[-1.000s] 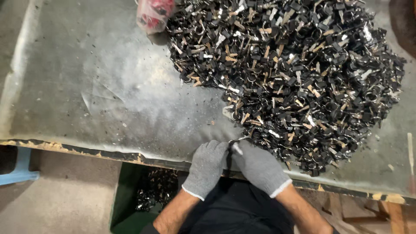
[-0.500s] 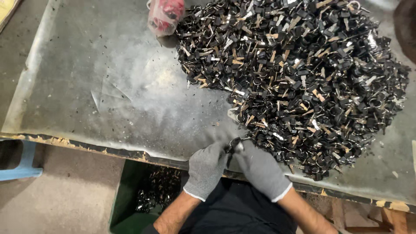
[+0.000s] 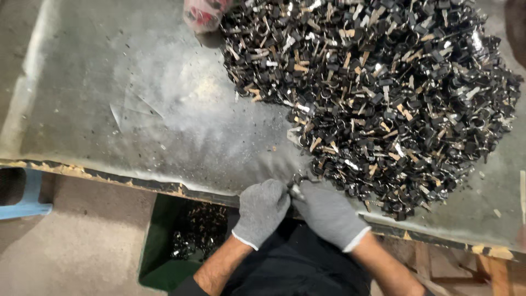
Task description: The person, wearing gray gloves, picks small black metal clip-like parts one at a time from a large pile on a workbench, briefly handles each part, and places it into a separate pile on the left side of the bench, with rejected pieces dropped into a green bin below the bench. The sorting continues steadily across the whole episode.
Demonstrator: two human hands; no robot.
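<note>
Both my hands wear grey knit gloves and meet at the table's near edge. My left hand (image 3: 262, 210) and my right hand (image 3: 327, 214) pinch one small dark metal part (image 3: 296, 184) between their fingertips. Just beyond them spreads a big heap of small black and tan metal parts (image 3: 383, 93) over the right half of the grey table (image 3: 137, 109).
A green bin (image 3: 164, 246) holding more dark parts stands under the table's edge, left of my body. A red and white bag (image 3: 203, 12) lies at the far edge of the heap. A blue stool (image 3: 24, 203) is at the left, on the floor.
My hands stay together on the small part at the table's edge, fingers working it slightly. The view has shifted a little; the heap looks the same.
</note>
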